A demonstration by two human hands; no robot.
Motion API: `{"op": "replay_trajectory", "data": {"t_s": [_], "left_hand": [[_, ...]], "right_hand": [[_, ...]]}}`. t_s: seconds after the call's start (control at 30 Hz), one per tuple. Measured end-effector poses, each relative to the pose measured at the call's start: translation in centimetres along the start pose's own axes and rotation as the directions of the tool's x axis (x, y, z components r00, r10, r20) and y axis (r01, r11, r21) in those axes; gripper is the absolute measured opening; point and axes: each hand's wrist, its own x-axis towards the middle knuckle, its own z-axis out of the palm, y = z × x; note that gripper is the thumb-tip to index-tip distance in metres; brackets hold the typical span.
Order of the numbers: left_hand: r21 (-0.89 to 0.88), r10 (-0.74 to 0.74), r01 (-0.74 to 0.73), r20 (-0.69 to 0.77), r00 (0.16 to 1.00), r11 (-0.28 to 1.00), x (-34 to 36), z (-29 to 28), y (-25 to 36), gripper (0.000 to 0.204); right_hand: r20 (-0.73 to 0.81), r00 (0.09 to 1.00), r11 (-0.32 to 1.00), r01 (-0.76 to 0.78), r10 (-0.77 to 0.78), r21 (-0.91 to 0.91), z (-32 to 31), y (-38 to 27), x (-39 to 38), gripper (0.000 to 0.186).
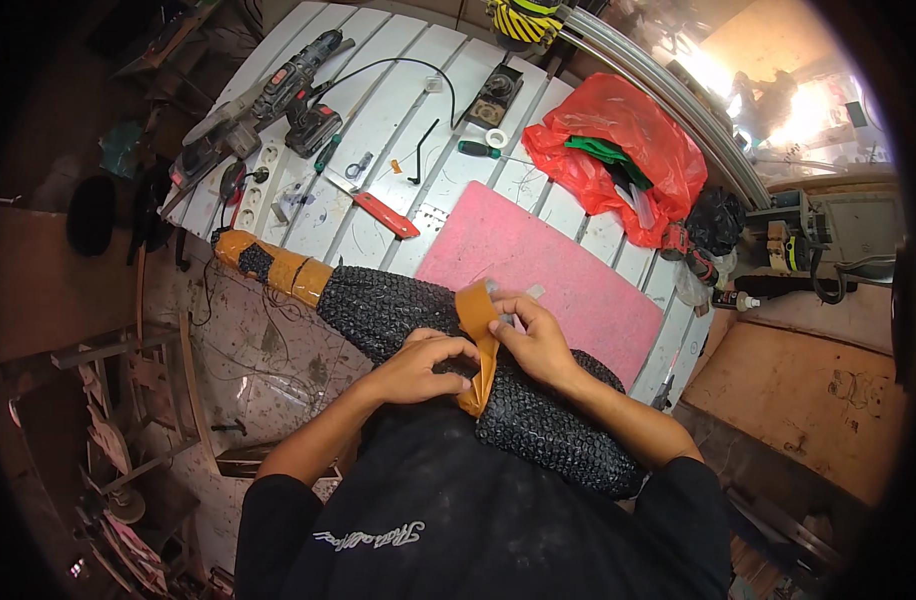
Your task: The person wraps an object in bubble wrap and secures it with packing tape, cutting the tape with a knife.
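A long package in black bubble wrap (383, 300) lies slantwise across the front of the work table, its near part against my shirt. Brown tape (303, 279) binds its narrower far-left end. My right hand (534, 343) grips a roll of brown packing tape (475, 307) above the middle of the package. From the roll, a creased, partly twisted strip (486, 362) runs down to the wrap. My left hand (425, 368) rests on the package just left of this strip, with thumb and forefinger curved and apart. Its other fingers are partly hidden.
A pink foam sheet (548, 275) lies beyond the package on the white slatted table (383, 60). Farther left are a cordless power tool (293, 85), a power strip (258, 190) and a red cutter (386, 214). A red plastic bag (618, 110) stands at the back right.
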Motion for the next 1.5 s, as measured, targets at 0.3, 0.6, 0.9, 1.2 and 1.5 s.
{"op": "replay_trajectory", "data": {"t_s": [0.3,0.6,0.9,1.2,1.5], "left_hand": [[-0.310,-0.171,0.148,-0.046,0.984,0.939,0.9,1.3,-0.8,0.026],[0.234,0.096,-0.101,0.034,0.995,0.967,0.1,0.0,-0.1,0.071],[-0.134,-0.014,0.008,-0.048,0.999,0.991,1.9,-0.4,0.5,0.035],[-0.122,0.264,-0.274,-0.088,0.960,0.954,1.1,0.6,-1.0,0.040],[-0.483,-0.189,0.183,0.037,0.981,0.857,0.2,0.7,1.3,0.031]], "right_hand": [[0.117,0.971,0.824,-0.237,0.206,0.514,-0.3,-1.6,1.9,0.026],[0.098,0.991,0.752,-0.131,0.088,0.646,-1.9,-10.4,0.4,0.031],[0.321,0.920,0.903,0.071,-0.223,0.424,-0.3,-15.6,-4.9,0.030],[0.181,0.983,0.693,-0.119,-0.017,0.712,-1.5,-12.1,1.2,0.038],[0.097,0.984,0.553,-0.164,0.149,0.817,-5.5,-8.7,2.1,0.041]]}}
